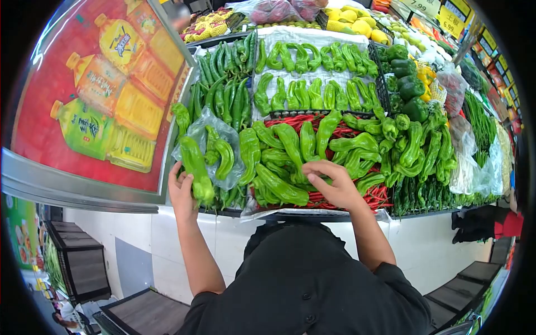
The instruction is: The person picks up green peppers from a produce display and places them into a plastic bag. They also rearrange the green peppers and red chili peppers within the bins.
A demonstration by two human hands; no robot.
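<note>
Black shirt (312, 279) fills the bottom centre of the frame, with both bare arms reaching up from it. Left of centre, the left hand (182, 190) has its fingers half curled along the near edge of a long green pepper (195, 167); whether it grips the pepper I cannot tell. Right of centre, the right hand (334, 183) shows nothing in its grasp: fingers loosely bent, thumb a narrow gap below them, above the pile (285, 187) of light-green peppers. Whether it touches them is unclear.

Just right of the long pepper is a clear bag (237, 167), smaller peppers seen against it. Red chillies (375, 198) show under and beside the pile. Above, two rows of peppers (301, 95) line a white sheet (312, 36), with darker chillies (229, 103) to their left and bell peppers (412, 88) to their right.

Yellow fruit (356, 25) sits at the top, price signs (450, 21) at the upper right. A red drinks panel (61, 33) covers the upper left. Pale floor (226, 234) shows below the table, and dark trousers (474, 223) of another person at the right edge.
</note>
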